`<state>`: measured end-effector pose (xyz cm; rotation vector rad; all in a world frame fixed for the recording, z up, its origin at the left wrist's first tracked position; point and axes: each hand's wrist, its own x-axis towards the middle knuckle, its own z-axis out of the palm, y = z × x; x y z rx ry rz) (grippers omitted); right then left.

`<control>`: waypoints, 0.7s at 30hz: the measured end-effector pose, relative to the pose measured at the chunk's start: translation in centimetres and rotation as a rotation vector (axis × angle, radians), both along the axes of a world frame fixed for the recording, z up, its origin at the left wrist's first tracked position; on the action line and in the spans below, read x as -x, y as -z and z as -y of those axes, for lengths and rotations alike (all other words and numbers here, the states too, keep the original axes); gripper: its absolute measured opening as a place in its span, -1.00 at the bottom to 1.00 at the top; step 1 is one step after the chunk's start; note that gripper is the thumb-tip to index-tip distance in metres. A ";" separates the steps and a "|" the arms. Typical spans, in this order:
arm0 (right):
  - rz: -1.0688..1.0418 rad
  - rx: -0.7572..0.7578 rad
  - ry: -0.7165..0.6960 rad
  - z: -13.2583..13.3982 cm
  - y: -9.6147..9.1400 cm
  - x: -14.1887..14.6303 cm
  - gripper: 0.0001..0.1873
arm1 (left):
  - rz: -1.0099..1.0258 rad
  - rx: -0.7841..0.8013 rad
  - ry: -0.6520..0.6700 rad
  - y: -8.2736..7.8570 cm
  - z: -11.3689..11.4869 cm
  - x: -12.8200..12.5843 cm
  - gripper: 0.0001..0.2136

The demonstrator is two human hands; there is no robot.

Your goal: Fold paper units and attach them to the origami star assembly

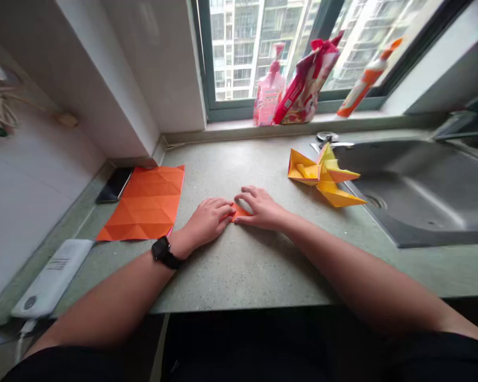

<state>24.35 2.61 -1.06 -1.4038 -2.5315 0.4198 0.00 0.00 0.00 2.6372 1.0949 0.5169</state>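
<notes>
A small folded piece of orange paper lies on the countertop between my two hands. My left hand, with a black watch on its wrist, has its fingers closed on the paper's left end. My right hand rests at the other side with fingers spread, its thumb along the near edge of the paper and its index finger by the far edge. Part of the paper is hidden under the hands. To the left lies a larger creased orange sheet, unfolded, with a bit of pink showing at its near right corner.
Yellow-orange folded paper models sit right of centre, beside the steel sink. A dark phone and a white power bank with a cable lie left. On the windowsill stand a pink pump bottle, a red bag and an orange-white bottle.
</notes>
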 end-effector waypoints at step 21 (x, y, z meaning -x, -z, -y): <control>-0.219 0.091 -0.056 -2.6 -1.2 -5.2 -0.37 | 0.032 0.044 0.028 0.0 0.0 0.6 -0.76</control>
